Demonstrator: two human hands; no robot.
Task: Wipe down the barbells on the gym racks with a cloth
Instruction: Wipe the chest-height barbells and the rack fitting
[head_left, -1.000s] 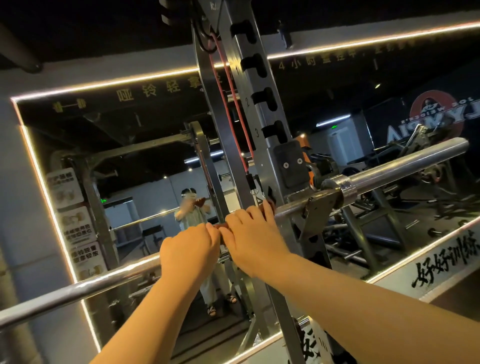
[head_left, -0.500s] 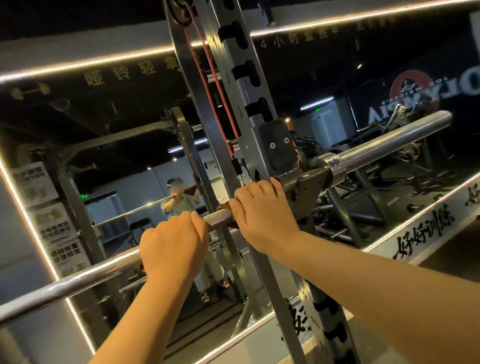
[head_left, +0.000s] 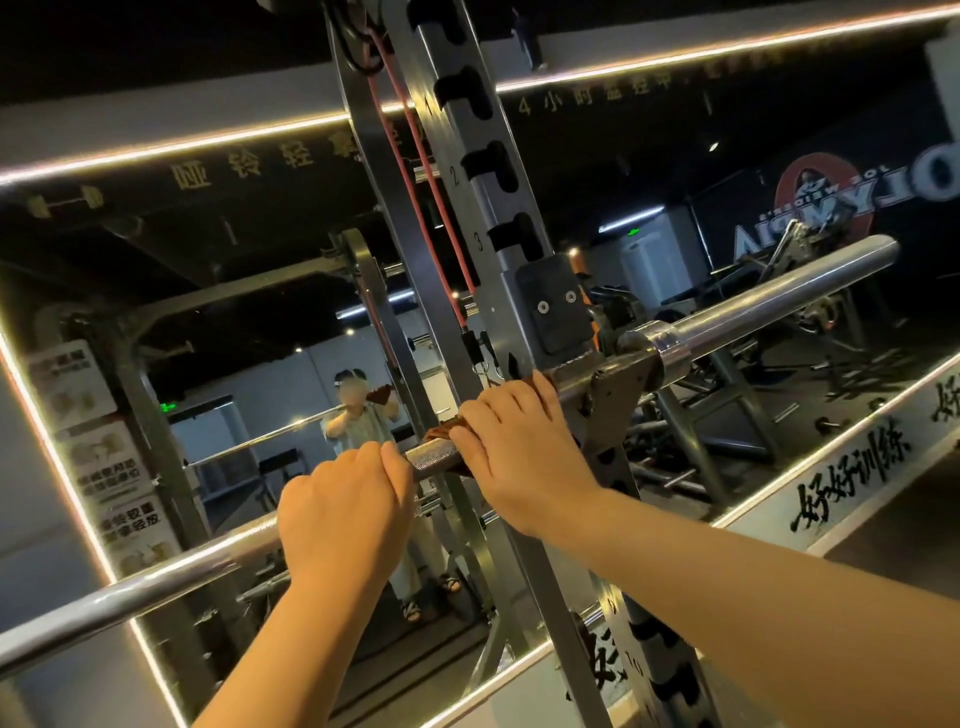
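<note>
Right grip (head_left: 519, 454) pins cloth (head_left: 441, 432) to barbell (head_left: 156, 587) by upright (head_left: 465, 208) marked 1–3.

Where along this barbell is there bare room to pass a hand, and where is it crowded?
Free: smooth shaft left of the left hand; sleeve right of the rack hook. Crowded: knurled gap between the hands, cloth under the right hand.

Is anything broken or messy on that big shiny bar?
Nothing stands out. The barbell looks straight and shiny and rests in the hook of the rack. The left hand grips the barbell, and the right hand holds a brown cloth around it.
</note>
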